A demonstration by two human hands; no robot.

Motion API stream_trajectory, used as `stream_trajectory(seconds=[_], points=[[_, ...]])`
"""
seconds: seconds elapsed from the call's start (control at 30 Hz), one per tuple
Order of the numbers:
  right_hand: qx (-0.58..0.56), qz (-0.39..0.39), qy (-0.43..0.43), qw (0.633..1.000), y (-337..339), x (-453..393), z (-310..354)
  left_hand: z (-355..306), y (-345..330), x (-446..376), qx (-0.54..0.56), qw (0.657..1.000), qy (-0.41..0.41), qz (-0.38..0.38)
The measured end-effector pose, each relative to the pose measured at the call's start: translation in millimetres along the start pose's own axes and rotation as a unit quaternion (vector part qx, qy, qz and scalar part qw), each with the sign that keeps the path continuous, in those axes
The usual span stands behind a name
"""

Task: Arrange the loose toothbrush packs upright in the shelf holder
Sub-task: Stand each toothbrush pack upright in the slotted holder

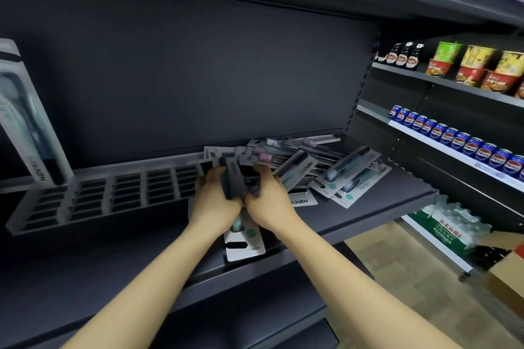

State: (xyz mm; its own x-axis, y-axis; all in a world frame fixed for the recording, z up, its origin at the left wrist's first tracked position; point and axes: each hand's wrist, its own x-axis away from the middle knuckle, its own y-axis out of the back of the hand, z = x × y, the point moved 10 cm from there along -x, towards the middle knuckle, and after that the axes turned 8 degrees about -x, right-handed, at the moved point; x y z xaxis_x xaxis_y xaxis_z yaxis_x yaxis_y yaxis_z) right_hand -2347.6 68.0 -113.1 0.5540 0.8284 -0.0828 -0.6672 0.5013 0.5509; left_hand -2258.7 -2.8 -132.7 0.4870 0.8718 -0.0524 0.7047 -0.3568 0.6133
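A clear slotted holder (93,201) lies along the dark shelf (368,215), left of centre. One toothbrush pack (28,122) stands upright and tilted at its far left end. A loose heap of toothbrush packs (326,167) lies flat on the shelf to the right of the holder. My left hand (215,198) and my right hand (269,198) are side by side at the heap's near left edge. Both close around a dark pack (233,178) held on edge between them. Another pack (245,246) lies flat under my wrists, near the shelf's front edge.
The shelf's back panel (198,71) is bare and dark. To the right, neighbouring shelves carry bottles (402,56), noodle cups (476,68) and a row of blue cans (459,142). Bottled water packs (445,224) and cardboard boxes (507,269) sit on the floor at lower right.
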Motion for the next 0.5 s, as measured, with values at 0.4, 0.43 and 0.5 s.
stream_trajectory(seconds=[0.4,0.43,0.5], points=[[-0.197,-0.053,-0.037,0.978,12.5,-9.2,4.3,10.5,18.6,6.1,0.341,0.925,0.162,0.025],[-0.214,-0.064,-0.037,0.974,16.7,-9.9,7.9,5.2,16.4,7.2,0.39,0.902,0.175,0.058],[-0.23,-0.077,-0.03,0.97,22.2,-12.0,15.3,0.9,14.1,8.4,0.443,0.869,0.195,0.107]])
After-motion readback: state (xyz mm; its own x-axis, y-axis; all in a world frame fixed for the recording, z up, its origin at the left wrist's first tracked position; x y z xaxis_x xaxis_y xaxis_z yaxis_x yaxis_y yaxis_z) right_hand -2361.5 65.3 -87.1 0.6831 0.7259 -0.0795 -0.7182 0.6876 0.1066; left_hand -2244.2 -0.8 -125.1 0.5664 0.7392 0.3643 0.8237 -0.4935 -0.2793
